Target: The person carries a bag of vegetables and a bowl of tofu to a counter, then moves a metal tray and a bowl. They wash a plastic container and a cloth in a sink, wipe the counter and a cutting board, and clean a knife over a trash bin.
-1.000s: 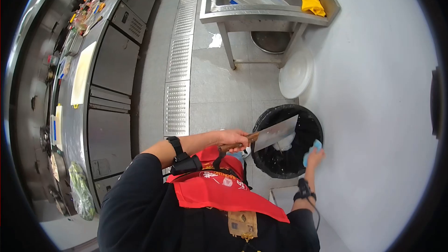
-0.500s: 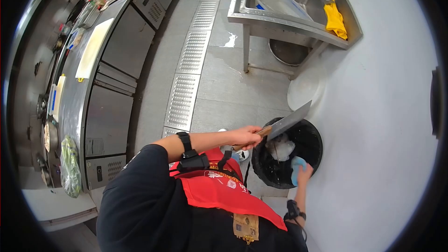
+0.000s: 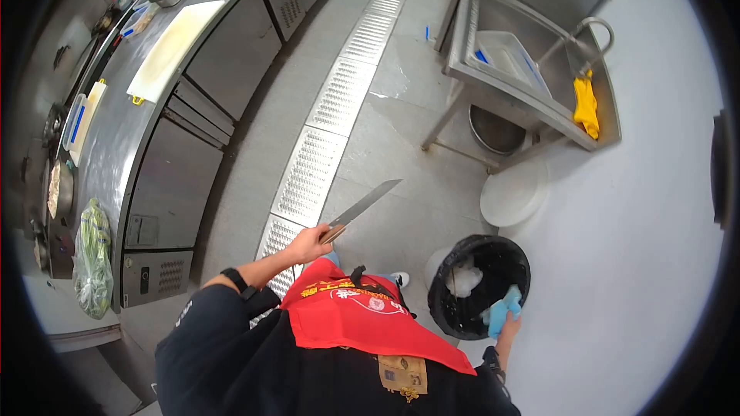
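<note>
My left hand is closed round the wooden handle of a broad-bladed knife, held in front of the red apron with its blade pointing up and right over the floor. At the right edge of the black-lined bin, my right hand grips a light blue cloth, which hangs partly over the opening. A crumpled whitish bag lies inside the bin.
A steel sink with a yellow cloth on its rim stands at upper right. Below it are a metal bowl and a white round lid. The counter at left holds a cutting board and bagged greens.
My left hand has moved left with the knife, away from above the bin. The blue cloth and my right hand are now at the bin's right edge. The view has shifted.
</note>
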The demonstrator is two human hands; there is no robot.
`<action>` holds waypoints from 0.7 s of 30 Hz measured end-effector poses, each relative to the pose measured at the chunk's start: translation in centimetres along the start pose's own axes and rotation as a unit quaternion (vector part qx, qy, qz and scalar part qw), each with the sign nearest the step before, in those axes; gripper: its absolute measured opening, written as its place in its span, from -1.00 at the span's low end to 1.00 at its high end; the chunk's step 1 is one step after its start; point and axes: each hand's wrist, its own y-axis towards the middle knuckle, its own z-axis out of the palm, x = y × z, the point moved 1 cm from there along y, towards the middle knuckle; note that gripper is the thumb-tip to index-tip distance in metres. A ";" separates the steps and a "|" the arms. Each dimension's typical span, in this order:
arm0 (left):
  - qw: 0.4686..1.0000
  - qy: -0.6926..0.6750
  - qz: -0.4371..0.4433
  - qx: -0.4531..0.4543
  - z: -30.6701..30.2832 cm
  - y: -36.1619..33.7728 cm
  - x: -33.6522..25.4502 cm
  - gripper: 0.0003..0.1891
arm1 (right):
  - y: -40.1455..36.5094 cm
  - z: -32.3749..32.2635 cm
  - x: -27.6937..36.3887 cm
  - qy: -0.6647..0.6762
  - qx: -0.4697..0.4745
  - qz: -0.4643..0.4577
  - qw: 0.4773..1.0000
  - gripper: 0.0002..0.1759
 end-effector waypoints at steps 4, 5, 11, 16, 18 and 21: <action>0.992 -0.067 -0.021 -0.108 -2.6 -2.9 6.4 -0.61 | 3.8 4.2 4.6 0.045 0.014 -0.020 0.999 -0.54; 0.987 -0.079 -0.035 -0.138 -4.2 -4.0 7.4 -0.61 | 3.9 7.2 9.4 -0.090 0.082 -0.071 0.990 -0.56; 0.901 -0.183 -0.060 -0.389 -4.0 -9.1 11.8 -0.70 | 7.0 28.8 30.7 0.087 0.331 -0.118 0.932 -0.68; 0.828 -0.221 -0.051 -0.513 -3.5 -8.7 7.9 -0.67 | -2.0 37.3 51.7 0.126 0.646 -0.125 0.743 -0.50; 0.822 -0.167 -0.015 -0.545 -4.4 -8.5 7.9 -0.67 | 1.9 40.2 50.7 0.213 0.697 -0.081 0.680 -0.44; 0.756 -0.147 -0.043 -0.636 -8.1 -8.7 8.6 -0.67 | -2.2 48.2 58.1 0.154 0.699 -0.030 0.697 -0.46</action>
